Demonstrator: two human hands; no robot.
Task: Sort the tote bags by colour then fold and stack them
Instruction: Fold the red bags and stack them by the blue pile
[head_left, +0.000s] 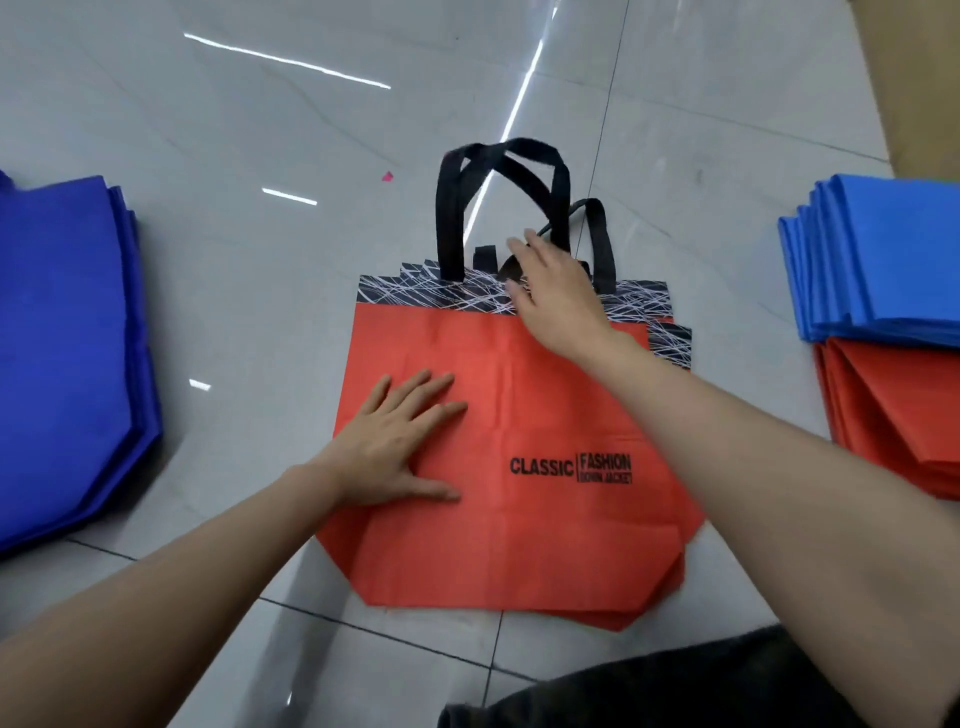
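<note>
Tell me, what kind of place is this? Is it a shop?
Probably a stockroom or workshop, though I can't be sure. The work happens on shiny grey floor tiles, among piles of matching tote bags: dark blue bags, a light blue stack and red bags.

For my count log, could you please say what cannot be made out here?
Head view:
Bags in the centre red pile: top bag covers them, only edges peek out.
The dark blue pile: cut by the left edge.
The light blue stack and red stack: cut by the right edge.
The handle under the right hand: partly hidden.
</note>
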